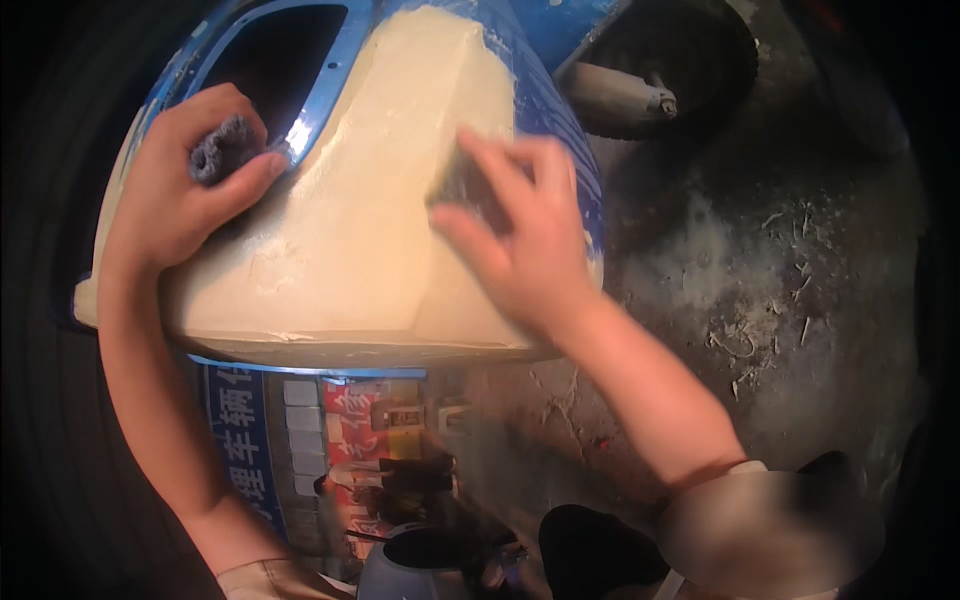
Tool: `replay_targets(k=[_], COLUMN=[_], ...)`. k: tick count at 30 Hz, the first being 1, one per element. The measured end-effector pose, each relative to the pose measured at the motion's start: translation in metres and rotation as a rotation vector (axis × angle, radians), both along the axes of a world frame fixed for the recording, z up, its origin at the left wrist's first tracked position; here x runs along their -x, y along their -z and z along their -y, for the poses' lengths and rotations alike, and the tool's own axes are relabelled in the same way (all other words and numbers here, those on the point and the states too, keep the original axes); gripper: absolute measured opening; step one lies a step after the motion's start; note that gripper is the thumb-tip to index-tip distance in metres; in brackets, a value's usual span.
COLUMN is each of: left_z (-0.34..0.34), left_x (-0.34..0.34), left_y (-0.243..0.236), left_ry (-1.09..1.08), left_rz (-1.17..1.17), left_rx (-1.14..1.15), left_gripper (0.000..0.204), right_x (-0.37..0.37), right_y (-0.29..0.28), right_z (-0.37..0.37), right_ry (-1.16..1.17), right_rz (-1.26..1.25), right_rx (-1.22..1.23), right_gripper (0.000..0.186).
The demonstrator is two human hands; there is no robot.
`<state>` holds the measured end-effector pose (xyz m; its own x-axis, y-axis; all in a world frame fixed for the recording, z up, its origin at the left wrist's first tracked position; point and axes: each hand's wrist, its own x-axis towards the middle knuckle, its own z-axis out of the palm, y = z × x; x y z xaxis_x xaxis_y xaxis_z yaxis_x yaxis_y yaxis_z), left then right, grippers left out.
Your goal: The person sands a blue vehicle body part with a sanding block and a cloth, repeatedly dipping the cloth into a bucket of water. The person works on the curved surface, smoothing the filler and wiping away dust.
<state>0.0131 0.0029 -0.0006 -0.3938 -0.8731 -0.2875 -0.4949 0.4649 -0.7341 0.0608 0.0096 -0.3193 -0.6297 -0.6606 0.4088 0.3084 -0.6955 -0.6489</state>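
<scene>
A curved blue body panel [577, 210] fills the upper middle, much of it covered in cream filler [340, 240]. A dark opening with a blue rim [330, 75] is at its upper left. My left hand [180, 190] rests beside that rim, fingers curled round a crumpled grey-blue cloth [222, 150]. My right hand [520, 230] is on the filler right of centre, motion-blurred, its fingers round a dark greenish flat pad [462, 188] against the surface, partly hidden by the hand.
A dark tyre with a metal fitting [630, 95] is at the upper right, above a stained floor [760, 280]. Beyond the panel's lower edge are printed signs [238, 440], a pale pot [400, 570] and dark shapes too dim to make out.
</scene>
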Motion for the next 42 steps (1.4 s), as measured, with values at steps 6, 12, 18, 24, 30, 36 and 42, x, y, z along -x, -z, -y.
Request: replay_targets(k=[6, 12, 18, 24, 30, 36, 42], left_z=[0.01, 0.0, 0.006, -0.002, -0.001, -0.001, -0.001], left_x=[-0.004, 0.002, 0.0, 0.003, -0.003, 0.011, 0.007], left_y=[0.012, 0.001, 0.017, 0.007, 0.015, 0.017, 0.014], left_ry=[0.096, 0.097, 0.103, 0.071, 0.089, 0.007, 0.03], left_rz=[0.029, 0.048, 0.025, 0.029, -0.012, 0.051, -0.03], left_rx=[-0.08, -0.049, -0.05, -0.041, -0.003, -0.001, 0.009], left_gripper=[0.035, 0.038, 0.031, 0.033, 0.031, 0.034, 0.036], right_x=[-0.018, 0.001, -0.001, -0.01, 0.004, -0.023, 0.005], right_y=[0.038, -0.012, 0.02, 0.007, 0.01, 0.033, 0.01], right_z=[-0.075, -0.017, -0.042, -0.032, 0.028, -0.03, 0.059], right_ry=[-0.041, -0.123, -0.048, -0.127, -0.144, -0.085, -0.144], right_rz=[-0.168, -0.014, -0.097, -0.027, 0.069, -0.011, 0.14], right_rx=[0.031, -0.061, -0.064, -0.121, -0.148, -0.113, -0.207], right_gripper=[0.074, 0.062, 0.059, 0.062, 0.055, 0.061, 0.061])
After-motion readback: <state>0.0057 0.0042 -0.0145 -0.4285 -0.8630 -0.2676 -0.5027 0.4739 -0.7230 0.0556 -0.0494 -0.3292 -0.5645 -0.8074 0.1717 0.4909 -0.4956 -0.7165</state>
